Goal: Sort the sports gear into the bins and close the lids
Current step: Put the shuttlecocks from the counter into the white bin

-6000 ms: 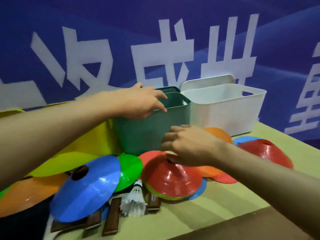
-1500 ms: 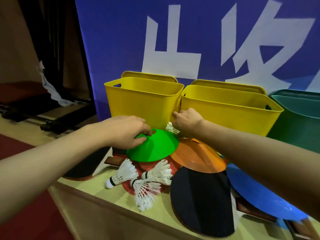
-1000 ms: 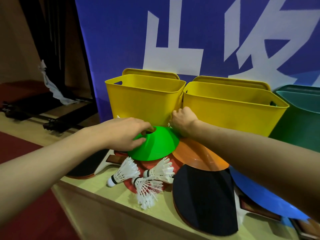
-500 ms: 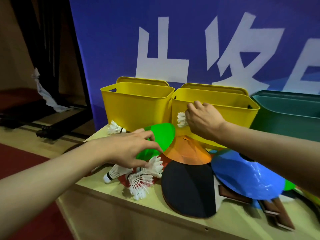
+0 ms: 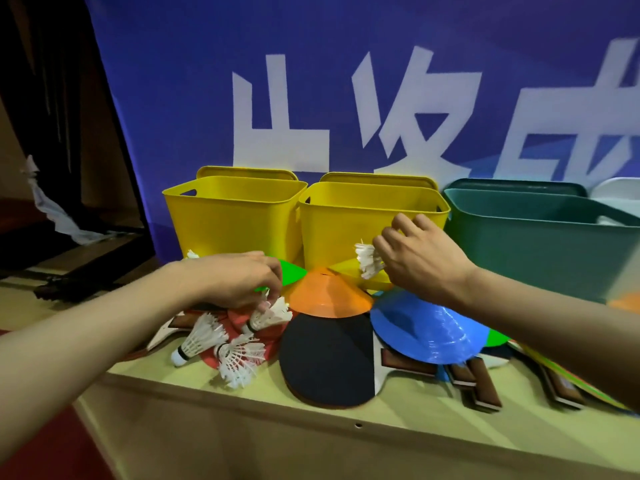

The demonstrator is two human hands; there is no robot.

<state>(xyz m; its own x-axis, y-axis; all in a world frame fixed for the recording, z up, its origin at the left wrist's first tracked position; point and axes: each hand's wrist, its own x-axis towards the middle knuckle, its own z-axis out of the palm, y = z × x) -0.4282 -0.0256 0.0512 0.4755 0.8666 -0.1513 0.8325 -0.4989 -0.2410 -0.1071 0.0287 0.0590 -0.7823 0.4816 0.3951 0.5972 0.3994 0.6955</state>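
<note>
Right hand pinches a white shuttlecock by the cork end, feathers out, held against the front wall of the second yellow bin, below its rim. Left hand has fingertips closing on another shuttlecock left of that bin, over the red paddle. My read: lift the right one clear over the rim before letting go; grip cork, don't crush feathers.

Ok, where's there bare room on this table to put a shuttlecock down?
Bare strip along the table's front edge, right of the black paddle; another at the front left corner beside the loose shuttlecocks. Crowded between the cones and yellow bins.
</note>
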